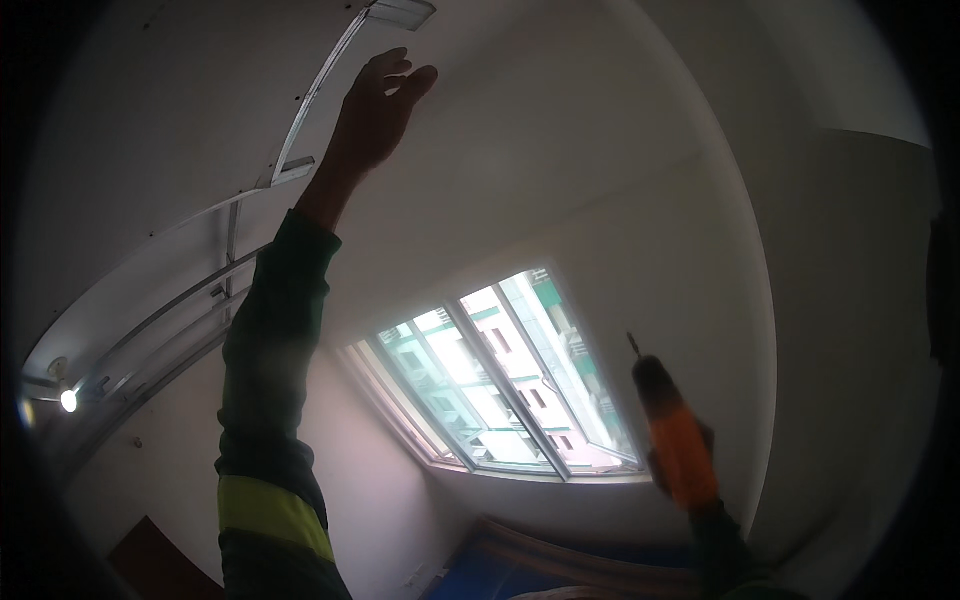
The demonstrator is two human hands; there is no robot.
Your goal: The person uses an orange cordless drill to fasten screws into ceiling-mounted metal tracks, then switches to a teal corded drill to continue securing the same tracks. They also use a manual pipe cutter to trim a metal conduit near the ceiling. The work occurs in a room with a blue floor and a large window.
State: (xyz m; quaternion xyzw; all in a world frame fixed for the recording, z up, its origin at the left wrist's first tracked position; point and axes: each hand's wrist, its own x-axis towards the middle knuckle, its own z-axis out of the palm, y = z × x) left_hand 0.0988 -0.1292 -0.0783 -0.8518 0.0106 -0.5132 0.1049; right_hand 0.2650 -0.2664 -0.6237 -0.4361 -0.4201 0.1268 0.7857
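My left hand (pixel 375 112) is raised high beside a narrow metal ceiling profile (pixel 318 90). Its thumb stands apart from the loosely bent fingers, and I make out nothing between them. A small gap separates the hand from the metal. Lower on the right, my right hand (pixel 708 450) grips an orange power drill (pixel 682 452) with a dark front end. The drill's thin bit (pixel 634 345) points upward, touching nothing. Most of the right hand's fingers are hidden behind the drill body.
A ceiling panel (pixel 130 130) curves across the upper left, with exposed metal framing (pixel 185 300) below it. A lit bulb (pixel 68 400) hangs at the far left. Beyond my arms is a paned window (pixel 500 380). Blue material (pixel 500 565) and a brown board (pixel 150 565) lie low down.
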